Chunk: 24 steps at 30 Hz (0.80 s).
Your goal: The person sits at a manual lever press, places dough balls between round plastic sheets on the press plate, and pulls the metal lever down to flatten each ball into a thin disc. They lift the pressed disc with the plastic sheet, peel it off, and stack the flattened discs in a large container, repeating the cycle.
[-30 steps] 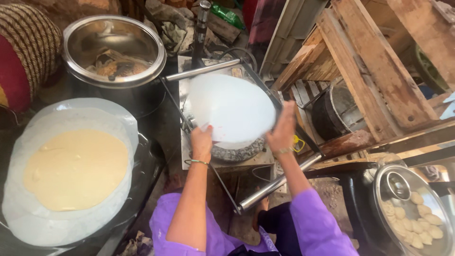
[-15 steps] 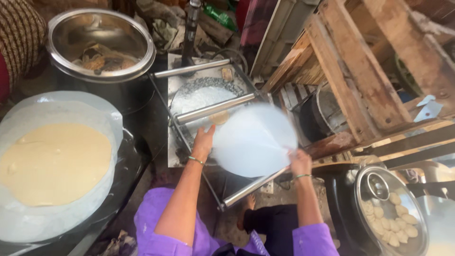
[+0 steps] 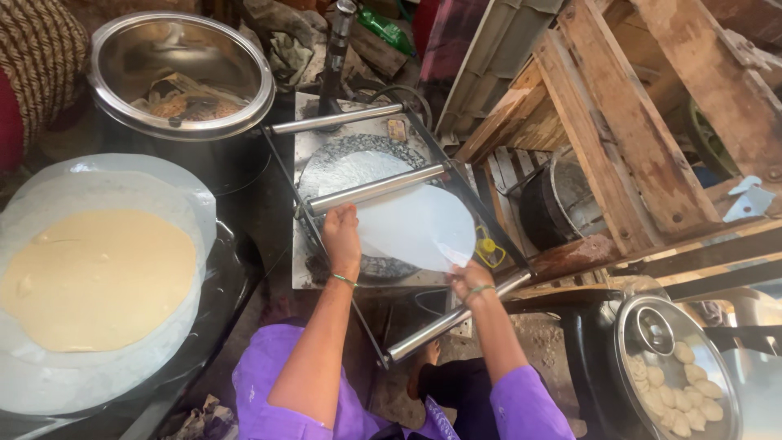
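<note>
A thin round translucent plastic sheet [image 3: 415,224] hangs over the flat press [image 3: 358,175], lifted off its round plate. My left hand [image 3: 342,236] pinches the sheet's left edge just below a steel bar [image 3: 376,189] of the press frame. My right hand [image 3: 470,281] holds the sheet's lower right edge near the front steel roller [image 3: 456,318]. Both wrists wear thin bangles. My purple sleeves show at the bottom.
A flattened pale dough round [image 3: 98,277] lies on plastic over a dark pan [image 3: 220,301] at left. A steel pot [image 3: 181,73] stands at the back left. A lidded pan of dough balls [image 3: 676,383] sits at lower right. Wooden pallets [image 3: 619,122] stand at right.
The sheet has come down and toward me, from held up above the press to low over its front. Both hands moved down with it, still gripping its edges.
</note>
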{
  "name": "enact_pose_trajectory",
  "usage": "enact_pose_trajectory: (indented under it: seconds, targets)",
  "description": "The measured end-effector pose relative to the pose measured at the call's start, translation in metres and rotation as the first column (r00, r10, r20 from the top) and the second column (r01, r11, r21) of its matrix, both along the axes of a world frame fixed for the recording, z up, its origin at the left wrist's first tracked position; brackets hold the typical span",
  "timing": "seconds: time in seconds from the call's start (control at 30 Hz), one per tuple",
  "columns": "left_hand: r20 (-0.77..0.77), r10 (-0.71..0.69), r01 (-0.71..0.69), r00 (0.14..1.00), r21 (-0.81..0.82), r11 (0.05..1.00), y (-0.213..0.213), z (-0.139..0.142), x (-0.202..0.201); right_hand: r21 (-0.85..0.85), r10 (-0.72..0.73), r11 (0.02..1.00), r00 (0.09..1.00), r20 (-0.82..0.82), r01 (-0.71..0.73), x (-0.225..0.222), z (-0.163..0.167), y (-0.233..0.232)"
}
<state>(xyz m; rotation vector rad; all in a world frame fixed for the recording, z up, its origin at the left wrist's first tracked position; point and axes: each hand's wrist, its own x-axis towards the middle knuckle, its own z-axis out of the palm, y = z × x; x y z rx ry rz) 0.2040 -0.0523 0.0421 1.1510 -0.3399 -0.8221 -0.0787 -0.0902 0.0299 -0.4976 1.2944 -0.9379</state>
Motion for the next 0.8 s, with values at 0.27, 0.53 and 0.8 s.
enact_pose_trajectory:
  seconds: [0.27,0.53,0.8]
  targets:
    - [-0.036,-0.026,0.026,0.999,0.002,1.000,-0.004,-0.012,0.002,0.225,-0.016,0.974,0.995,0.101,-0.008,0.108,0.005,-0.030]
    - [-0.086,-0.131,0.134,0.988,0.027,0.991,-0.008,-0.020,0.006,0.209,0.029,0.974,0.867,-0.498,0.087,0.132,0.012,-0.055]
    - [-0.107,-0.174,0.177,0.979,0.018,0.984,-0.012,-0.026,-0.001,-0.164,-0.133,0.808,0.096,-0.987,-0.565,0.149,0.006,-0.056]
